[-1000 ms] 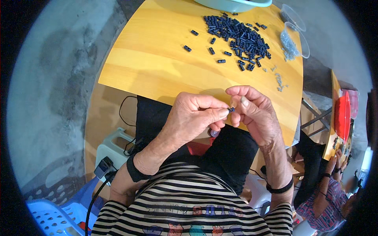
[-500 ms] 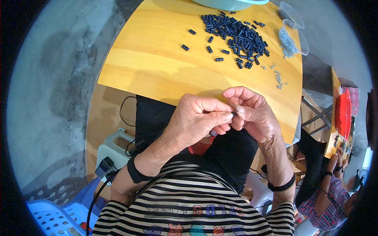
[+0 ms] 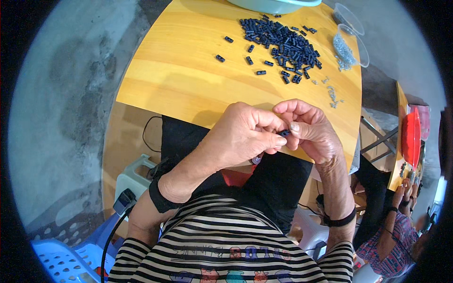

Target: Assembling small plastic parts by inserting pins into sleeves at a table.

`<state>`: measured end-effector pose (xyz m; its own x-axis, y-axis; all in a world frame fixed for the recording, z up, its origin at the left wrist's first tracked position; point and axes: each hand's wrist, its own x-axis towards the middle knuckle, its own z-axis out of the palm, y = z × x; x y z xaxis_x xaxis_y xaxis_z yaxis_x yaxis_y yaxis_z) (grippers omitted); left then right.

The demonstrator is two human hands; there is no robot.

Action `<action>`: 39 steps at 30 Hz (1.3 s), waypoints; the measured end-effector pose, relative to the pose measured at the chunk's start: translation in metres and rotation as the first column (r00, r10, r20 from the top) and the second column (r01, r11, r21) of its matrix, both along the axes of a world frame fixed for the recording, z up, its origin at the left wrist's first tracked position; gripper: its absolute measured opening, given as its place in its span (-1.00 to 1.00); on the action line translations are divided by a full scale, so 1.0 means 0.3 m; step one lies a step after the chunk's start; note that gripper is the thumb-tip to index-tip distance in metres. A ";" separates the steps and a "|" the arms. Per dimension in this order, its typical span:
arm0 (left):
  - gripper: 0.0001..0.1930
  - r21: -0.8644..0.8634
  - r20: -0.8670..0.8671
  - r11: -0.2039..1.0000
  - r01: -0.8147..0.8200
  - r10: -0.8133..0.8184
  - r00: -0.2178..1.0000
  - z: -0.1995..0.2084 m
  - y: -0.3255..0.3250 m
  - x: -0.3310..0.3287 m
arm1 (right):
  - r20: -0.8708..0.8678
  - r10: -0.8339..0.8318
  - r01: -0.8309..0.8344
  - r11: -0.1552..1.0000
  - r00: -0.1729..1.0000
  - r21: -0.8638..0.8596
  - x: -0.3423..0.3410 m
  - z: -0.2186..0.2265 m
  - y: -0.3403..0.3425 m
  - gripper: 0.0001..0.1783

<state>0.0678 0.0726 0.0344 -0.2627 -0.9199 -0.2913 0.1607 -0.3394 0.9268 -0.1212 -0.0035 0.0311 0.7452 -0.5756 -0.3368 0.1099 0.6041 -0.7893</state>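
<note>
Pinched between the fingertips of both hands is a small black two-holed block point(image 3: 284, 133), above the table's front edge. My left hand point(image 3: 240, 134) closes its thumb and forefinger on the block's left side. My right hand point(image 3: 314, 132) has its thumb and fingers closed at the other end; whether a small part sits in those fingertips is hidden. Beyond the hands lies a pile of matching black blocks point(image 3: 285, 45), with several strays to its left. Small silvery pieces point(image 3: 332, 94), apparently screws, are scattered on the tabletop right of the pile.
The yellow wooden table point(image 3: 165, 66) carries a pale green basin point(image 3: 278, 6) at its far edge. Clear tubs point(image 3: 367, 59) with silvery bits stand at the right edge. A light stool point(image 3: 134, 177) and blue basket point(image 3: 59, 259) are lower left. Another person point(image 3: 389, 245) works at right.
Both hands have shifted slightly to the right, and the black block between the fingertips now shows more. The things on the table stay in place.
</note>
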 end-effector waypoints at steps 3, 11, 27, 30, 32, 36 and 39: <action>-0.86 -0.114 0.093 0.993 -0.030 0.041 0.995 -0.013 -0.020 -0.028 | -0.084 -0.027 0.021 0.997 0.996 -0.073 0.000 0.016 -0.007 -0.60; -0.87 -0.716 0.354 0.697 -0.038 0.409 0.841 -0.122 -0.111 -0.066 | -0.373 -0.218 0.048 0.909 0.902 -0.413 -0.006 0.011 -0.030 -0.62; -0.89 -0.695 0.436 0.719 0.023 0.395 0.808 -0.172 -0.135 -0.046 | -0.518 -0.170 -0.107 0.881 0.839 -0.462 0.028 -0.011 -0.045 -0.66; -0.89 -0.708 0.460 0.704 0.046 0.411 0.787 -0.170 -0.134 -0.044 | -0.505 -0.153 -0.119 0.877 0.849 -0.466 0.036 -0.007 -0.047 -0.66; -0.88 -0.713 0.479 0.698 0.064 0.419 0.771 -0.173 -0.132 -0.042 | -0.516 -0.135 -0.131 0.885 0.846 -0.446 0.040 -0.007 -0.054 -0.65; -0.85 -0.744 0.447 0.667 0.042 0.450 0.773 -0.177 -0.132 -0.040 | -0.520 -0.127 -0.132 0.892 0.845 -0.432 0.046 0.005 -0.057 -0.61; -0.84 -0.743 0.441 0.668 0.043 0.439 0.783 -0.178 -0.131 -0.039 | -0.504 -0.145 -0.097 0.901 0.852 -0.423 0.041 -0.002 -0.054 -0.59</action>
<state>0.0561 0.0334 -0.0190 -0.0644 -0.9051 0.4204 -0.4645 0.4000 0.7901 -0.1089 -0.0197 0.0304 0.5169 -0.7642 -0.3857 -0.3716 0.2056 -0.9053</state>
